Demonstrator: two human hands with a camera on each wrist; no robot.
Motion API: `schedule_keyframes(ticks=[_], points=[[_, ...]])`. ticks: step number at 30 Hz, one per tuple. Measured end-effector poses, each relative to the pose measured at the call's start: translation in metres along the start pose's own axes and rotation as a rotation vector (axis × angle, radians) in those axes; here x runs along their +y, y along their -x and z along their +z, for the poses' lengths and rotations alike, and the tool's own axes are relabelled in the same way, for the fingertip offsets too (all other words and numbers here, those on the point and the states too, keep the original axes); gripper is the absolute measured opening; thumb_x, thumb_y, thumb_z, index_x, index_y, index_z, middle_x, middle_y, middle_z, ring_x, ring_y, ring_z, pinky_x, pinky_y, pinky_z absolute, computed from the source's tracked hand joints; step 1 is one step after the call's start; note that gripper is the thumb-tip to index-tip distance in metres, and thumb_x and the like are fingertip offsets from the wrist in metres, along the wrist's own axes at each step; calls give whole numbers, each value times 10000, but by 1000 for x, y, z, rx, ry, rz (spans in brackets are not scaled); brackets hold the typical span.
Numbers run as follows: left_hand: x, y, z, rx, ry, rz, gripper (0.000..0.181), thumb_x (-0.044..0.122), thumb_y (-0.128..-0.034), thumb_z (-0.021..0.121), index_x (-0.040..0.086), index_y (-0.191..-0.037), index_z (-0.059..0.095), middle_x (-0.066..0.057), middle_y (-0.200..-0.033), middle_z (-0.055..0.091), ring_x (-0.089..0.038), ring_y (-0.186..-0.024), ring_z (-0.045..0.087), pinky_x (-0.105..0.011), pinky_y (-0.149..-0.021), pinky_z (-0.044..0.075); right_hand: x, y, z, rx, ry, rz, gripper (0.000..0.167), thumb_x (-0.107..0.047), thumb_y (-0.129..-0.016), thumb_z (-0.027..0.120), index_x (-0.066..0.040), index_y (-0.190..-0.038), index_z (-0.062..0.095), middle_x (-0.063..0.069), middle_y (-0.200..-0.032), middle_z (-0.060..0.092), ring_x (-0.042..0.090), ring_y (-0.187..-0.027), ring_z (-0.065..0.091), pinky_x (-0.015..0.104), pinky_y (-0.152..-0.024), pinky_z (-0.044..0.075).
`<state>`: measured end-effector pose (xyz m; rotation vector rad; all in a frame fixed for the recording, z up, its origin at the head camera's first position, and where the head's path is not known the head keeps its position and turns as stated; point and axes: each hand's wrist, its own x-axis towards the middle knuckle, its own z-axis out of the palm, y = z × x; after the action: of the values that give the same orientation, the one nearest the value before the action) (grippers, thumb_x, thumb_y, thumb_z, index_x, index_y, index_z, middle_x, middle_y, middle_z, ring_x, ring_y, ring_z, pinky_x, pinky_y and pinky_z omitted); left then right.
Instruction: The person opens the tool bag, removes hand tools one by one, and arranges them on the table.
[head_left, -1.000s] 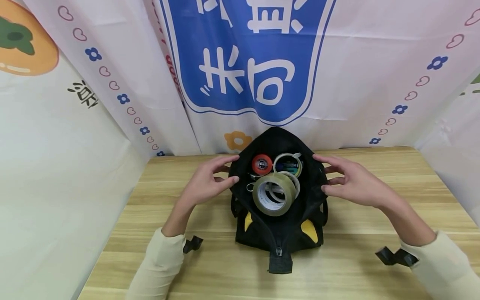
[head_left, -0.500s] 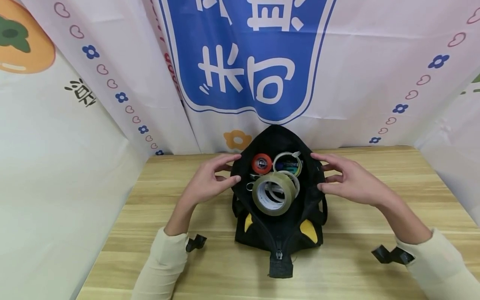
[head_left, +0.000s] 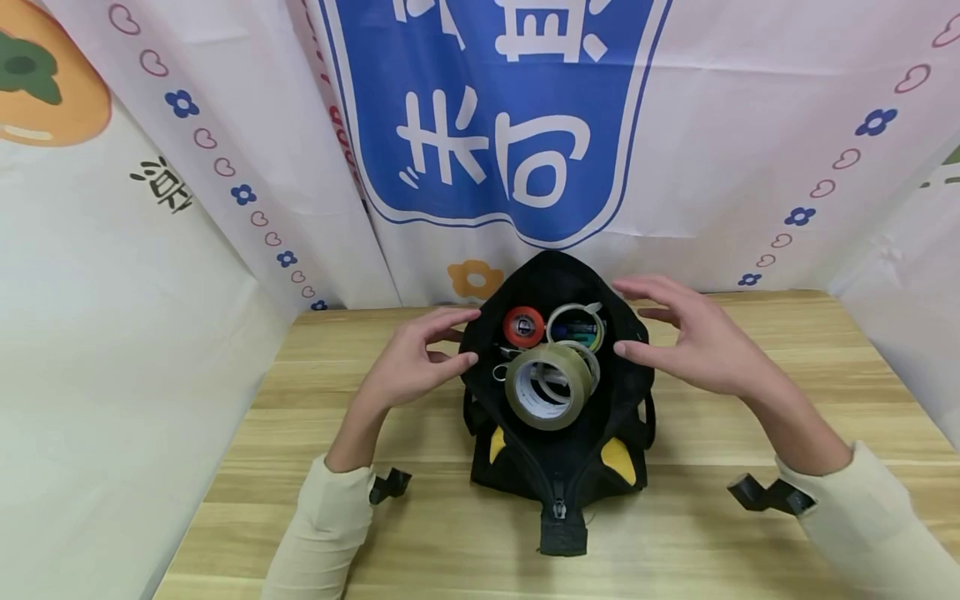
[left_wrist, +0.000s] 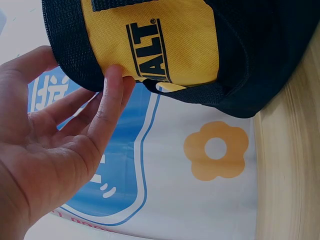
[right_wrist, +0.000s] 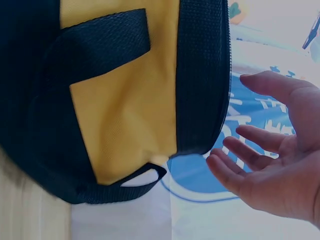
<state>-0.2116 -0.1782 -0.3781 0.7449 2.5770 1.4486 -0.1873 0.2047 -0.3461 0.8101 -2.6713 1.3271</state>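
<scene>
A black and yellow tool bag stands on the wooden table, its zipped top spread wide. My left hand touches the bag's left rim with thumb and fingertips, fingers fairly straight; the left wrist view has fingertips against the yellow side. My right hand hovers at the right rim with spread fingers, apart from the bag in the right wrist view. Inside lie a wide roll of clear packing tape, a roll of red tape and narrower pale tape rolls. A metal ring shape and blue-green items are partly hidden.
The wooden table extends around the bag. Behind it hangs a white printed cloth with a blue sign, close to the bag's back. More cloth hangs at the left side.
My right hand has come away from the bag's right rim, moving up and slightly left. The left hand and the bag have stayed nearly still.
</scene>
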Motion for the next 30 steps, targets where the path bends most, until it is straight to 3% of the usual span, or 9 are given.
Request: schedule_keyframes(ticks=[8, 16, 22, 30], points=[[-1, 0, 1, -3, 3, 3, 561, 83, -963, 781, 114, -1502, 631, -110, -1534, 610, -333, -1226, 713, -274, -848, 671, -5, -26, 12, -79, -36, -8, 682, -131, -942, 840, -70, -1554, 544, 139, -1594, 542, 340, -1450, 547, 499, -1183, 508], [2, 2, -1, -26, -48, 49, 428, 95, -991, 748, 69, -1415, 694, -124, -1515, 634, -360, -1275, 691, -327, -901, 674, -5, -46, 30, -155, -39, -20, 667, -138, -942, 843, -50, -1538, 557, 167, -1554, 579, 373, -1426, 587, 502, -1158, 542], [4, 4, -2, -21, -92, 32, 411, 102, -993, 734, 59, -1401, 708, -124, -1505, 647, -350, -1263, 697, -339, -904, 675, -6, -57, 40, -205, -31, -11, 680, -143, -938, 845, -39, -1542, 549, 198, -1554, 574, 396, -1414, 594, 538, -1147, 546], [4, 5, -4, 7, -73, 13, 433, 105, -970, 762, 68, -1399, 713, -112, -1487, 665, -325, -1230, 704, -320, -897, 674, 1, -61, 52, -249, -6, 7, 631, -151, -926, 859, -33, -1492, 605, 172, -1497, 629, 372, -1356, 637, 539, -1129, 561]])
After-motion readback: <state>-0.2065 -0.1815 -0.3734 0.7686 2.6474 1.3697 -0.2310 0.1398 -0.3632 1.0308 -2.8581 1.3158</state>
